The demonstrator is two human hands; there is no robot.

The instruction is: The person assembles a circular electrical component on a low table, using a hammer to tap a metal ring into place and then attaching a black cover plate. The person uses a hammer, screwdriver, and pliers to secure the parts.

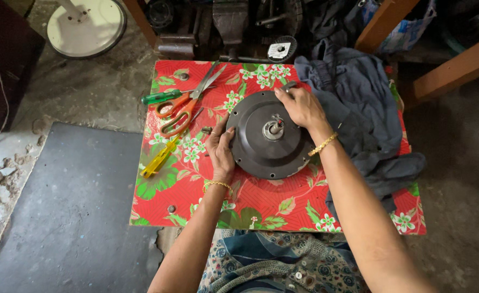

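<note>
Beside motor disc [269, 135] gripped by both hands [221, 147] [303, 107]: orange scissors [181, 111], screwdrivers [161, 97], grey cloth [359, 108].

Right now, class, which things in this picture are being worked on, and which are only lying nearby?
In hand:
round dark motor housing, held at its rim by the left hand and right hand.

Lying about:
orange-handled scissors
green-handled screwdriver
yellow-handled tool
grey cloth
white round fan base

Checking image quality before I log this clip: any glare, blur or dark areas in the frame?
Head view: even, soft daylight; round motor housing, both hands and orange-handled scissors sharp; faint sheen on the floral table cover; clutter along the top edge sits in deep shadow; edges slightly wide-angle stretched.
</note>
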